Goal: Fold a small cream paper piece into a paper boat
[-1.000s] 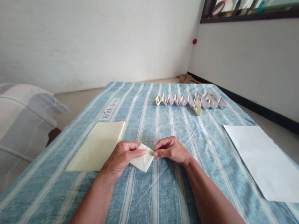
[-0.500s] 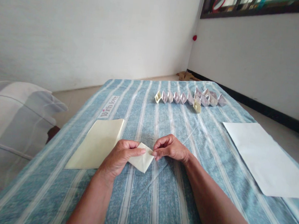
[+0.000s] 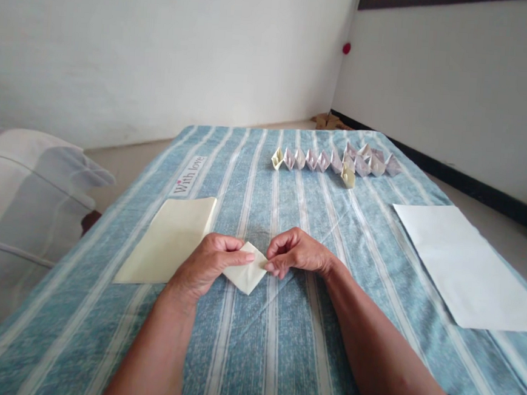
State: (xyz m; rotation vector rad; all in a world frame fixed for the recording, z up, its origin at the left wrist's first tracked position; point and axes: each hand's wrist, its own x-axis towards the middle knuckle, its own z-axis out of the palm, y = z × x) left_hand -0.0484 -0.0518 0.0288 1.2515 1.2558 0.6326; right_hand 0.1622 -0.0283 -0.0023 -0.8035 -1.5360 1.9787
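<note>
A small folded piece of pale cream paper (image 3: 247, 275) is held between my two hands above the striped cloth. My left hand (image 3: 210, 260) pinches its upper left side, thumb on top and fingers behind. At its right corner, the thumb and fingertips of my right hand (image 3: 296, 253) grip the edge. Left of my left hand lies a stack of cream paper sheets (image 3: 169, 236). Farther off stands a row of small folded paper boats (image 3: 323, 160), mostly pale purple, with a yellowish one (image 3: 348, 176) in front.
A blue and white striped tablecloth (image 3: 218, 364) covers the table. White paper sheets (image 3: 468, 265) lie at the right edge. Printed "With love" lettering (image 3: 188, 175) shows at the far left. Beside the table on the left is something draped in checked fabric (image 3: 19, 221).
The view has tilted down a little, so everything sits slightly higher in the picture. Both hands keep their grip on the folded paper, with little visible change in its shape.
</note>
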